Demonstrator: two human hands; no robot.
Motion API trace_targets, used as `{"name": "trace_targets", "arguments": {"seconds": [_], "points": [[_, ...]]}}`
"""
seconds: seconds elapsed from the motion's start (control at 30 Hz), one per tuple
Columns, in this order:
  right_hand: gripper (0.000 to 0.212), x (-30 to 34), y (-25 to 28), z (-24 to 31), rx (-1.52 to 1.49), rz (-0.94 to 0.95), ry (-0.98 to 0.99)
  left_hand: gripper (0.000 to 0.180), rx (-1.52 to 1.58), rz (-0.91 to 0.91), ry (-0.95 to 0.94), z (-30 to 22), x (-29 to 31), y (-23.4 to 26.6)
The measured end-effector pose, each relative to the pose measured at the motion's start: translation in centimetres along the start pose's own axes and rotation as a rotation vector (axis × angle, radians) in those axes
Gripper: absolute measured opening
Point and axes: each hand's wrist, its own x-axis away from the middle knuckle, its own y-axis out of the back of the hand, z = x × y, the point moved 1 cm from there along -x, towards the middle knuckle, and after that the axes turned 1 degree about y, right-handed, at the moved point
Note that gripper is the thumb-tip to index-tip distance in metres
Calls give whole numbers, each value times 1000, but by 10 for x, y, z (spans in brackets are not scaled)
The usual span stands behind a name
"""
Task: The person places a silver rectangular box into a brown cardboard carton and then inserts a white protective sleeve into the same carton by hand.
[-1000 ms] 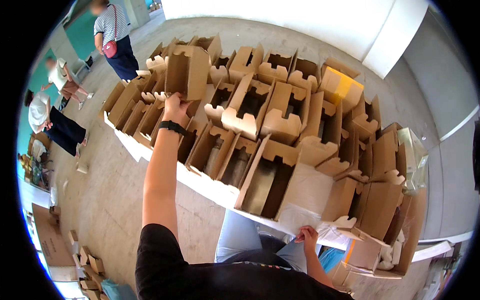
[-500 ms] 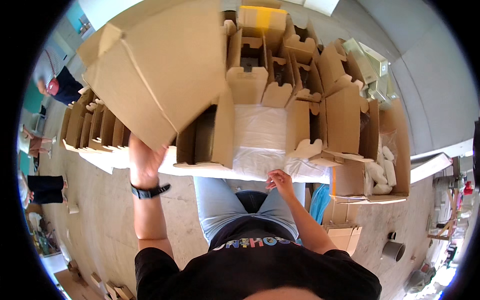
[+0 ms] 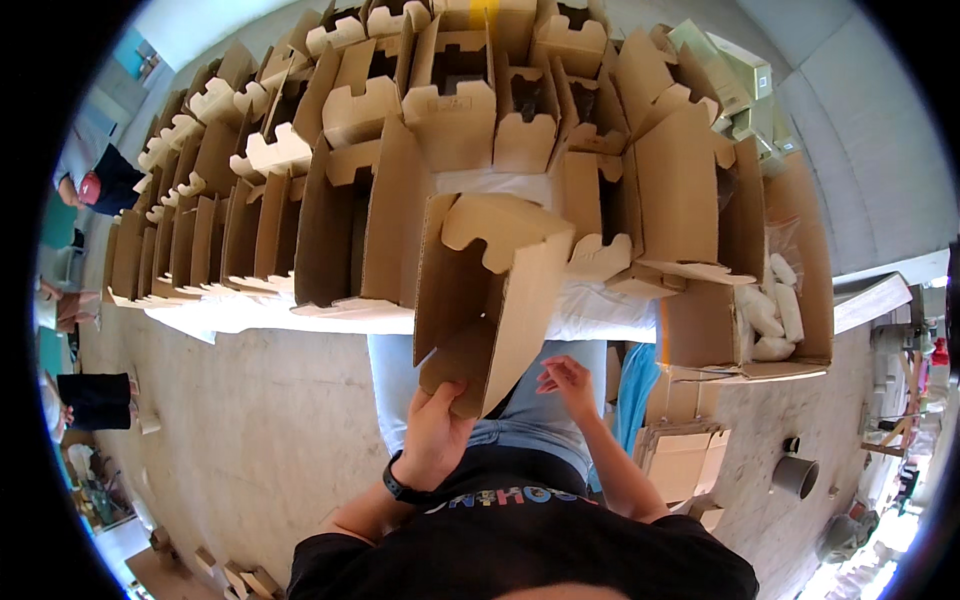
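Observation:
My left hand [image 3: 437, 432], with a dark band on its wrist, grips the near lower edge of an open brown cardboard box [image 3: 530, 310]. The box is tilted in front of me at the table's near edge, its open side showing the hollow inside and a notched flap. My thumb lies over the bottom edge; the other fingers are partly hidden. Close to the box's right side, my right hand [image 3: 568, 385] hovers above my lap. Its fingers are loosely bent and apart, holding nothing.
Rows of open cardboard boxes [image 3: 350, 240] stand on a white-covered table [image 3: 600, 308]. A larger carton [image 3: 700, 335] with white wrapped pieces [image 3: 765, 310] is at the right. Flattened cardboard [image 3: 682, 460] and blue plastic [image 3: 637, 395] sit below. Other people [image 3: 100, 175] are at far left.
My left hand has moved right and toward me, bringing the cardboard box down from the upper left to the middle. More rows of boxes now show behind. My right hand has shifted only slightly.

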Motion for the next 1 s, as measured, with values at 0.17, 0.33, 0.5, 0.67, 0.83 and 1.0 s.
{"name": "trace_targets", "arguments": {"seconds": [0.17,0.33,0.5,0.67,0.83,1.0], "points": [[18,5,-11,-3,21,9,9,32,-49,-6,-41,25,-28,17],[24,5,-29,35,74,-82,156,53,-231,89,-51,23,-32,2],[44,20,-59,119,-33,-179,401,75,-266,24,-67,19,-20,8],[61,23,-83,147,424,-143,549,72,-468,2,-415,23,-22,18],[61,19,-93,150,570,-151,609,55,-698,95,-626,17,-31,14],[51,23,-96,148,648,-103,702,27,-1048,122,-753,12,-33,6]]}}
